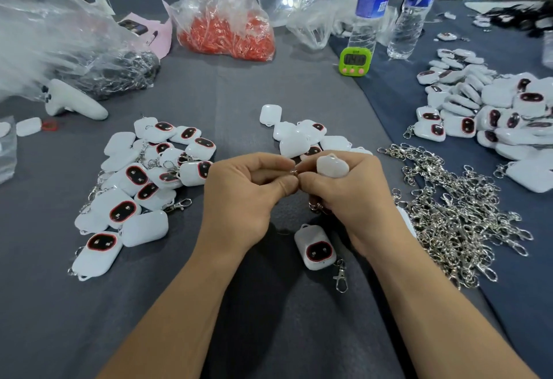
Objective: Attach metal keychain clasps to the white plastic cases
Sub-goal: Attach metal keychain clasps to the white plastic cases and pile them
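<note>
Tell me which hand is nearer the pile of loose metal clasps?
Right. The right hand sits just beside the clasp pile; the left hand is farther off, on the right hand's other side.

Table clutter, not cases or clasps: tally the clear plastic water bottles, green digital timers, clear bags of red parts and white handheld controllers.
Clear plastic water bottles with blue labels: 2
Green digital timer with pink buttons: 1
Clear plastic bag of red parts: 1
White handheld controller: 1
Total: 5
</note>
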The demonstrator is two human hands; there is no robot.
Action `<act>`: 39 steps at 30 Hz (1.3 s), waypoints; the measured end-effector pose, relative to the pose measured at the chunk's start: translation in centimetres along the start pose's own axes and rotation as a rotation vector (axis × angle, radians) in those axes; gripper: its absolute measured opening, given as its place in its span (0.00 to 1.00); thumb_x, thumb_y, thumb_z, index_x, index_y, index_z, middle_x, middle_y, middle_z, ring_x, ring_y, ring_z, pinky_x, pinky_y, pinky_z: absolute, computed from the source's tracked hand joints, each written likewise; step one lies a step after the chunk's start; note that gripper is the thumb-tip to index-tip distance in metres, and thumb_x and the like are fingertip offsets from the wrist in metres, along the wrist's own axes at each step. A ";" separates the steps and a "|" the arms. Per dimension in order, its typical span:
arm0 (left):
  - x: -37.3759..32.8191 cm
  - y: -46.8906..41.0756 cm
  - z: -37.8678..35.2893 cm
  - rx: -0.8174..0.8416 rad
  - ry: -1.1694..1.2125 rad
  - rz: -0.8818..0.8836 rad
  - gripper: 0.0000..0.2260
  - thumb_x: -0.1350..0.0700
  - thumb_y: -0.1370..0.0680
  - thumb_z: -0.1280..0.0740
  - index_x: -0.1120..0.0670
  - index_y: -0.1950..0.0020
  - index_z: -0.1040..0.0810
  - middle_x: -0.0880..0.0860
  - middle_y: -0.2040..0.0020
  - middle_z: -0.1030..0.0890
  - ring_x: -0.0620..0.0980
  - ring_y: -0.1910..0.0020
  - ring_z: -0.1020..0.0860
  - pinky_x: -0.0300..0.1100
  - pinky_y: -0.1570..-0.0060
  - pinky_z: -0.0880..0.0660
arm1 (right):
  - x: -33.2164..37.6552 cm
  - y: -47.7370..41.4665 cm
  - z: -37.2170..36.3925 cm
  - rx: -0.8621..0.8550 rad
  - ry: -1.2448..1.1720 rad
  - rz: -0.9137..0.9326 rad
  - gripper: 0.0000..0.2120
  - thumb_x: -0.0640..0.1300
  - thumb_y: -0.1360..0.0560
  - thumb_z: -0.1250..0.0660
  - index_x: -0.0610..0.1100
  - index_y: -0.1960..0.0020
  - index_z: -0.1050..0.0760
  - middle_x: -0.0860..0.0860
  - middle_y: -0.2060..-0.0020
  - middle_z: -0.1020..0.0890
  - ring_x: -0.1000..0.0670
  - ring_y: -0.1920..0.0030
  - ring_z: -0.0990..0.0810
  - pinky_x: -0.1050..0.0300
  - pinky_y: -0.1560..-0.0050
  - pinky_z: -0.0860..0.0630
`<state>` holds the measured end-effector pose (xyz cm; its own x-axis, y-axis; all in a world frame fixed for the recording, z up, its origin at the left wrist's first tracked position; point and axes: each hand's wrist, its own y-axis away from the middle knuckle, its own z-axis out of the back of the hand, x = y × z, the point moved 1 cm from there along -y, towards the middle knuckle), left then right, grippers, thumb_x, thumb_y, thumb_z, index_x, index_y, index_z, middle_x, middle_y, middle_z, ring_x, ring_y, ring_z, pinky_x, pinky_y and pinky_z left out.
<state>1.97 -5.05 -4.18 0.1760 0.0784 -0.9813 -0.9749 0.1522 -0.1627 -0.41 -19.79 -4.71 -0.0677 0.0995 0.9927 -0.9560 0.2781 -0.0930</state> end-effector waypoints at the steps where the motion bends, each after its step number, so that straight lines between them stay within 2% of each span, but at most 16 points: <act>1: 0.0 0.0 0.0 -0.001 -0.013 -0.002 0.13 0.67 0.30 0.22 0.49 0.56 0.16 0.44 0.62 0.13 0.41 0.62 0.15 0.29 0.65 0.24 | 0.0 0.0 0.2 -0.009 0.068 0.038 0.06 0.37 0.35 0.24 0.48 0.62 0.14 0.48 0.68 0.15 0.50 0.69 0.22 0.52 0.69 0.25; 3: 0.1 0.1 0.2 -0.005 -0.050 -0.006 0.12 0.66 0.30 0.22 0.49 0.56 0.15 0.43 0.62 0.14 0.40 0.62 0.15 0.29 0.65 0.24 | 0.0 0.0 0.4 -0.021 0.183 0.111 0.06 0.39 0.34 0.24 0.49 0.62 0.15 0.48 0.69 0.16 0.51 0.68 0.22 0.49 0.67 0.23; 6: 0.2 0.3 0.3 -0.007 -0.233 -0.056 0.11 0.61 0.28 0.22 0.45 0.55 0.15 0.38 0.61 0.15 0.36 0.61 0.17 0.27 0.61 0.23 | -0.1 0.2 0.2 -0.094 0.341 0.217 0.05 0.41 0.32 0.24 0.50 0.64 0.17 0.56 0.70 0.18 0.59 0.68 0.24 0.61 0.66 0.28; 8: 0.2 0.5 0.3 -0.010 -0.453 -0.094 0.08 0.53 0.27 0.22 0.40 0.52 0.14 0.35 0.59 0.16 0.33 0.58 0.19 0.30 0.56 0.23 | -0.1 0.4 0.0 -0.149 0.426 0.262 0.08 0.41 0.31 0.24 0.52 0.64 0.18 0.60 0.68 0.18 0.58 0.65 0.22 0.68 0.64 0.30; 10: 0.1 0.4 0.4 -0.052 -0.543 -0.118 0.09 0.47 0.29 0.22 0.38 0.49 0.14 0.33 0.56 0.16 0.33 0.57 0.21 0.32 0.55 0.24 | 0.0 0.5 -0.1 -0.179 0.463 0.297 0.10 0.40 0.30 0.24 0.54 0.63 0.18 0.62 0.64 0.17 0.58 0.61 0.20 0.69 0.62 0.29; 14: 0.1 0.0 0.2 -0.044 -0.427 -0.112 0.05 0.51 0.28 0.22 0.41 0.57 0.13 0.34 0.63 0.17 0.37 0.65 0.20 0.33 0.65 0.24 | 0.1 0.7 0.1 -0.159 0.497 0.362 0.09 0.37 0.30 0.24 0.51 0.61 0.17 0.62 0.57 0.17 0.61 0.58 0.20 0.75 0.60 0.30; 18: 0.1 -0.1 0.0 -0.040 -0.373 -0.133 0.09 0.56 0.28 0.23 0.42 0.61 0.15 0.38 0.67 0.17 0.44 0.67 0.20 0.34 0.69 0.25 | 0.1 0.8 0.0 -0.174 0.475 0.354 0.07 0.40 0.30 0.23 0.51 0.61 0.16 0.62 0.59 0.17 0.62 0.60 0.20 0.75 0.60 0.30; 22: 0.3 -0.4 0.0 -0.051 -0.249 -0.086 0.12 0.60 0.28 0.23 0.43 0.61 0.15 0.40 0.66 0.16 0.43 0.65 0.18 0.36 0.63 0.21 | 0.1 0.6 0.0 -0.144 0.434 0.313 0.08 0.42 0.30 0.23 0.53 0.63 0.17 0.59 0.67 0.17 0.61 0.66 0.23 0.73 0.66 0.32; 26: 0.5 -0.5 0.1 -0.069 -0.241 -0.038 0.12 0.61 0.28 0.22 0.43 0.62 0.16 0.39 0.66 0.16 0.39 0.65 0.18 0.29 0.64 0.23 | 0.0 0.8 -0.1 -0.111 0.435 0.316 0.14 0.37 0.30 0.23 0.56 0.64 0.18 0.64 0.68 0.18 0.63 0.66 0.22 0.75 0.66 0.33; 31: 0.1 -0.2 0.1 -0.039 -0.379 -0.116 0.08 0.56 0.29 0.22 0.43 0.61 0.14 0.35 0.66 0.17 0.37 0.67 0.19 0.26 0.67 0.28 | -0.2 0.9 -0.1 -0.188 0.573 0.365 0.08 0.40 0.30 0.24 0.53 0.60 0.18 0.63 0.61 0.17 0.61 0.62 0.20 0.70 0.64 0.29; 35: 0.2 -0.3 0.1 0.005 -0.366 -0.115 0.07 0.56 0.30 0.22 0.44 0.61 0.13 0.37 0.67 0.17 0.37 0.70 0.21 0.27 0.71 0.30 | 0.1 1.1 -0.1 -0.201 0.580 0.391 0.14 0.45 0.31 0.28 0.59 0.49 0.22 0.65 0.58 0.18 0.60 0.60 0.20 0.66 0.62 0.27; 37: 0.2 -0.5 0.2 0.040 -0.296 -0.066 0.08 0.59 0.30 0.22 0.45 0.60 0.13 0.39 0.67 0.16 0.37 0.68 0.19 0.27 0.69 0.27 | 0.2 1.2 0.0 -0.192 0.566 0.395 0.14 0.46 0.31 0.29 0.60 0.48 0.22 0.64 0.57 0.18 0.58 0.59 0.19 0.66 0.62 0.27; 39: 0.2 -0.6 0.2 0.073 -0.243 -0.011 0.08 0.60 0.29 0.22 0.47 0.60 0.13 0.42 0.66 0.15 0.40 0.65 0.17 0.30 0.65 0.23 | 0.1 1.2 0.2 -0.187 0.556 0.395 0.11 0.44 0.31 0.28 0.57 0.51 0.20 0.64 0.56 0.17 0.57 0.58 0.19 0.64 0.61 0.27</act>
<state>2.62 -4.91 -4.30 0.2226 0.3100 -0.9243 -0.9618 0.2245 -0.1564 -1.60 -19.62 -4.66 -0.1957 0.6861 0.7007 -0.8217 0.2753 -0.4991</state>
